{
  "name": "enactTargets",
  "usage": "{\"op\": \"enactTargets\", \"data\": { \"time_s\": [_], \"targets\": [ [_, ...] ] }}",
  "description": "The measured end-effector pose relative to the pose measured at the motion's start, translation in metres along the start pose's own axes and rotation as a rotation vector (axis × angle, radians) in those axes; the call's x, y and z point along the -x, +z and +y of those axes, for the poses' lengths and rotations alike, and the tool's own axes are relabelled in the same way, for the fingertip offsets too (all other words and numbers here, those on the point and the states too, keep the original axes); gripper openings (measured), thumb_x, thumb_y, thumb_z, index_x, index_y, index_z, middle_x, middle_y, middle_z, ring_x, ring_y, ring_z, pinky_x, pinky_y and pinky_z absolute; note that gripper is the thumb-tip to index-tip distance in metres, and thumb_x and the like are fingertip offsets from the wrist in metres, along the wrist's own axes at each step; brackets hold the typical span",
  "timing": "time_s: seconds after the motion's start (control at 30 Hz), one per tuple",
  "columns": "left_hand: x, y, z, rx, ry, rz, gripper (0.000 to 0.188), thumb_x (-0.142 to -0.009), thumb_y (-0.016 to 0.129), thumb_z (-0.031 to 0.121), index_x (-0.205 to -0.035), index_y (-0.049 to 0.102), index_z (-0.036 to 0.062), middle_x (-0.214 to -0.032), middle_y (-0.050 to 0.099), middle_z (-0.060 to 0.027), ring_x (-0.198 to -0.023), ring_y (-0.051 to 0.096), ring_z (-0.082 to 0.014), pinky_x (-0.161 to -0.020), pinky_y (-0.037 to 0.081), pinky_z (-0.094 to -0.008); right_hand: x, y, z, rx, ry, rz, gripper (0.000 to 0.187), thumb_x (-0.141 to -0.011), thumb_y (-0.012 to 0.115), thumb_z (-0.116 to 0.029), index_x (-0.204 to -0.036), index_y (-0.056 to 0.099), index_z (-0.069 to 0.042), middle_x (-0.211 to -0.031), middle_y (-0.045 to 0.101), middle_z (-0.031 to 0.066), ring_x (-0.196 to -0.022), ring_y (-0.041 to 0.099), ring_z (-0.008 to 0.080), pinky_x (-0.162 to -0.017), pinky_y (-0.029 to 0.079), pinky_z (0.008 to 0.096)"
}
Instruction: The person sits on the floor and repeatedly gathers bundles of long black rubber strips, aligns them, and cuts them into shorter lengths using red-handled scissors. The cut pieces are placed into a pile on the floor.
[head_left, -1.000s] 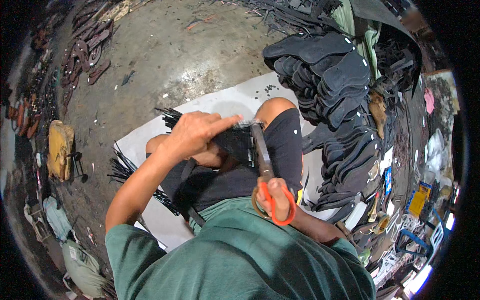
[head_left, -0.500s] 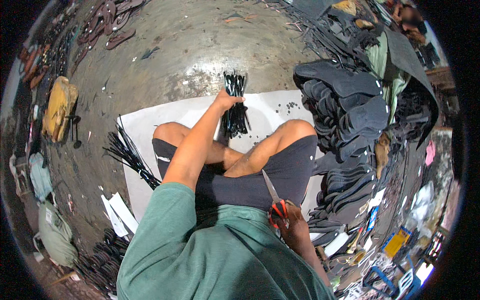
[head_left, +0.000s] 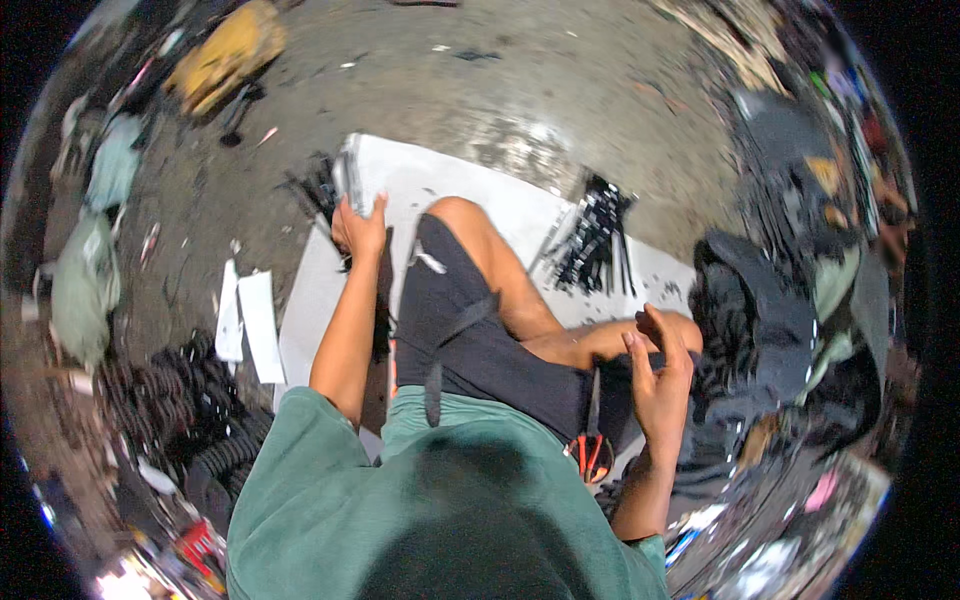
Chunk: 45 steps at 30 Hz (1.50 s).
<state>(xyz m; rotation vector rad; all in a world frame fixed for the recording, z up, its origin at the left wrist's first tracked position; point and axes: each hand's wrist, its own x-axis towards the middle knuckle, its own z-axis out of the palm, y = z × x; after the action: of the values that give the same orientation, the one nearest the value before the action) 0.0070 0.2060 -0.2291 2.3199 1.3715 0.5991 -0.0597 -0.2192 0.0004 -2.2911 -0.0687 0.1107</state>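
Note:
My left hand point(head_left: 360, 232) is at the left edge of the white sheet point(head_left: 420, 165), its fingers closed round part of a bundle of thin black strips point(head_left: 318, 195). The thumb sticks out to the side, and the strips above the hand are smeared by motion. My right hand point(head_left: 662, 385) is raised over my right knee, fingers bent and apart, with nothing in it. Below it, scissors with orange-red handles point(head_left: 590, 456) lie by my right hip; their blades are hidden. A second bundle of black strips point(head_left: 597, 240) lies on the far right part of the sheet.
Black sole-shaped pieces point(head_left: 755, 300) are heaped to my right. At the left lie white strips point(head_left: 260, 325), a pale green sack point(head_left: 85, 285) and piled dark pieces point(head_left: 170, 400). A yellowish block point(head_left: 230, 55) stands at the far left. Small black scraps dot the sheet.
The view has swung left. My left hand has let go of the strip bundle in front and moved to the left bundle. My right hand has put down the scissors and risen.

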Motion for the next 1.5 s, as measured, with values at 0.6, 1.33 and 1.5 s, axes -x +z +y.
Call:
{"op": "enactTargets", "data": {
  "time_s": [0.6, 1.33, 1.5],
  "targets": [
    [-0.027, -0.140, 0.006, 1.500, -0.371, -0.875, 0.038, -0.092, 0.064, 0.017, -0.127, 0.058, 0.0034, -0.110, 0.069, -0.0078, -0.103, 0.065, -0.0168, -0.088, 0.051, -0.0315, -0.072, 0.221, -0.122, -0.314, -0.275, -0.487, 0.064, -0.090, 0.069, -0.038, -0.137, 0.049, 0.000, -0.131, 0.056, 0.0288, -0.121, 0.056, 0.0373, -0.103, 0.044, 0.0402],
    [-0.172, -0.309, 0.089, 1.975, -0.002, -0.854, 0.020, -0.098, 0.063, 0.023, -0.092, 0.054, 0.0054, -0.076, 0.052, 0.0008, -0.070, 0.054, -0.0089, -0.070, 0.052, -0.0238, -0.017, 0.137, -0.076, -0.419, 0.026, -0.628, 0.028, -0.101, 0.056, -0.029, -0.094, 0.060, -0.003, -0.075, 0.057, -0.0007, -0.066, 0.054, 0.0097, -0.061, 0.046, 0.0246],
    [-0.091, -0.297, 0.097, 1.979, 0.247, -1.155, 0.036, -0.098, 0.061, 0.034, -0.117, 0.057, 0.0037, -0.078, 0.047, 0.0030, -0.058, 0.047, -0.0037, -0.058, 0.045, -0.0213, -0.064, 0.114, -0.179, -0.552, -0.613, -0.332, 0.041, -0.096, 0.064, -0.020, -0.129, 0.055, 0.002, -0.126, 0.058, 0.0187, -0.113, 0.059, 0.0255, -0.095, 0.047, 0.0327]
  ]
}}
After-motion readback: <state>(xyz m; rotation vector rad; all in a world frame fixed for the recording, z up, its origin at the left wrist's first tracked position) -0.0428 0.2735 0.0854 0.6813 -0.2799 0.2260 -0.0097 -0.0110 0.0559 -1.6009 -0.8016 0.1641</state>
